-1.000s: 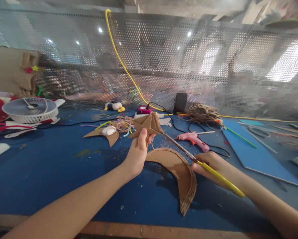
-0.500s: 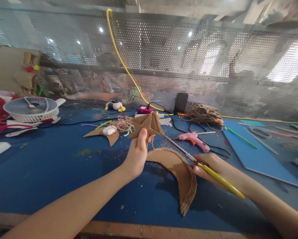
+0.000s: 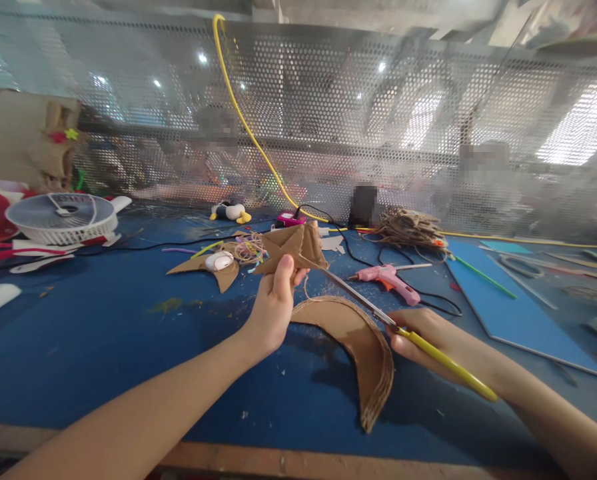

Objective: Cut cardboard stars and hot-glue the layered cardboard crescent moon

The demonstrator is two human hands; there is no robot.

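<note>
Cardboard star (image 3: 281,245), points seemingly mostly formed, is sitting pinched by the left hand (image 3: 272,310); right of that grip, the right hand (image 3: 431,328) is clasping scissors (image 3: 378,312) against an edge apparently remaining uncut.

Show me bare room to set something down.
Widest patch of blue tabletop: between the left forearm and white reel. Smaller one: between that forearm and the cardboard crescent, with small scraps. Crowded: farther back, around the string tangle and pink glue gun.

On my remote table (image 3: 88,340), a crescent (image 3: 351,330) lies before the star (image 3: 280,245); glue gun (image 3: 388,278) right, board (image 3: 516,317) farther right.
</note>
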